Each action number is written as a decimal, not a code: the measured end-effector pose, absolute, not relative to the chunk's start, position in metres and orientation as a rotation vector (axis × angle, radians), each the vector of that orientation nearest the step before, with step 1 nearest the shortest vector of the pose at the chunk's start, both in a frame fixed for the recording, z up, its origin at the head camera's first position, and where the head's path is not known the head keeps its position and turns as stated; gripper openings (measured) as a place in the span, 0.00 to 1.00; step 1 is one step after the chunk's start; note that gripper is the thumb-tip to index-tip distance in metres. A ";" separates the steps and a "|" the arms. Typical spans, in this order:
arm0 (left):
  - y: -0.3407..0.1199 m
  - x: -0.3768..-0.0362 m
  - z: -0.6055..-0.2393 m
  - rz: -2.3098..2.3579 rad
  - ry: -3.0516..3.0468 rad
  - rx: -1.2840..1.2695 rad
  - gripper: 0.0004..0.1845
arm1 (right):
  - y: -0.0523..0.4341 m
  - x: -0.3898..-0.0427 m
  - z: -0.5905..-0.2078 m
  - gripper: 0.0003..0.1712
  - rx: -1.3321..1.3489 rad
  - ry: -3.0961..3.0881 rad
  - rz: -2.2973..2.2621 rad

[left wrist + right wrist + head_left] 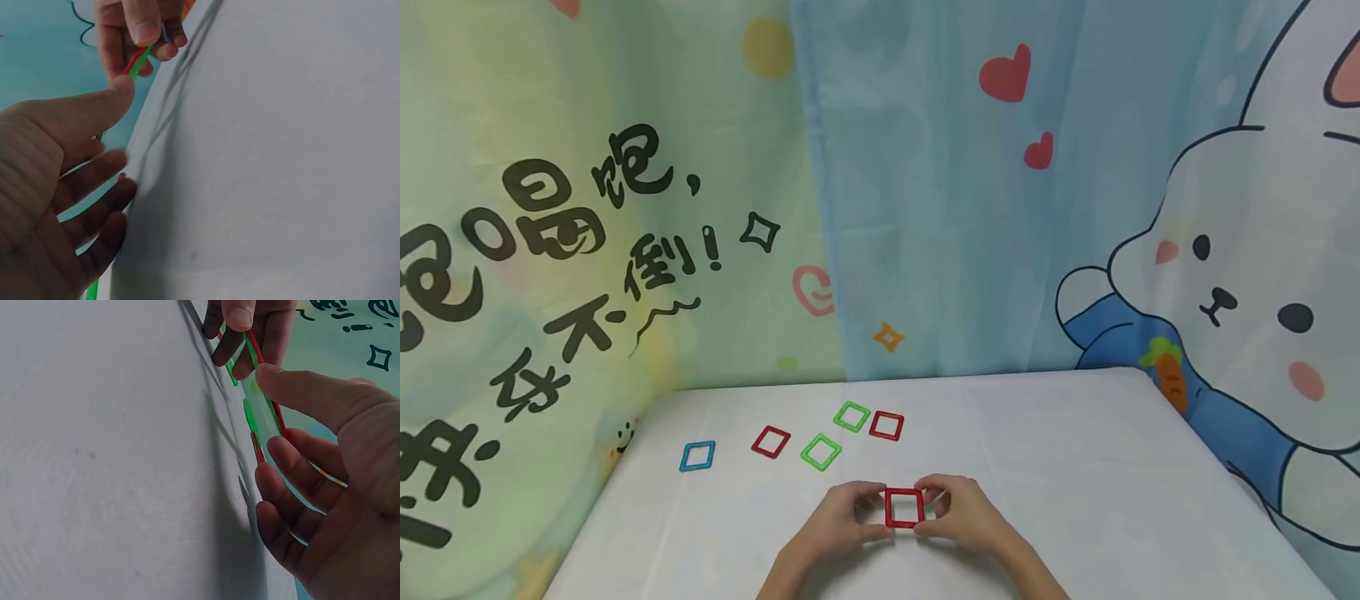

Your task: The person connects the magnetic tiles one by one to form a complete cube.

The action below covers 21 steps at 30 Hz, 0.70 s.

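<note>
A red square frame (888, 507) is held upright just above the white table, its face toward the head camera. Seen edge-on in the right wrist view, a green strip (272, 411) lies flat along the red edge, like a second frame stacked behind it. My left hand (848, 515) pinches the left side between thumb and fingers. On the opposite side my right hand (961, 510) pinches it in the same way, thumb low and index finger high. The other fingers of both hands are spread loosely off the frame in the wrist views.
Several square frames lie flat beyond the hands: a blue frame (696, 469) far left, a red frame (760, 437), a green frame (812, 444), another green frame (842, 412) and a red frame (890, 414). A printed curtain (925, 250) hangs behind the table (1112, 500).
</note>
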<state>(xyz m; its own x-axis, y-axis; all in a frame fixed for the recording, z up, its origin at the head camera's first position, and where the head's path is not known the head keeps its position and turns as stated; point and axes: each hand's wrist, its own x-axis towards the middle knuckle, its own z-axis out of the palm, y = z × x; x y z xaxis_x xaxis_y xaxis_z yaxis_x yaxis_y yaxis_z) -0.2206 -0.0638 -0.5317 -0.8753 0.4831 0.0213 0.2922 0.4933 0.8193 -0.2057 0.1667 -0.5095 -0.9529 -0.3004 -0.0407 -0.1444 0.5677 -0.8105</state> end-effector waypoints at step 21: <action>-0.059 -0.217 -0.537 1.073 2.690 0.664 0.29 | 0.160 -0.204 -0.520 0.27 -0.366 2.698 -1.216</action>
<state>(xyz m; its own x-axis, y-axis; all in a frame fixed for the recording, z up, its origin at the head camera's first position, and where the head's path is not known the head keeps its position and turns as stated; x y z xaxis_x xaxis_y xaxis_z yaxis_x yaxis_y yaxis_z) -0.2170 -0.0591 -0.5374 -0.8864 0.4628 0.0067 0.3403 0.6420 0.6870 -0.2040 0.1604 -0.5202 -0.9573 -0.2855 -0.0448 -0.1556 0.6398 -0.7526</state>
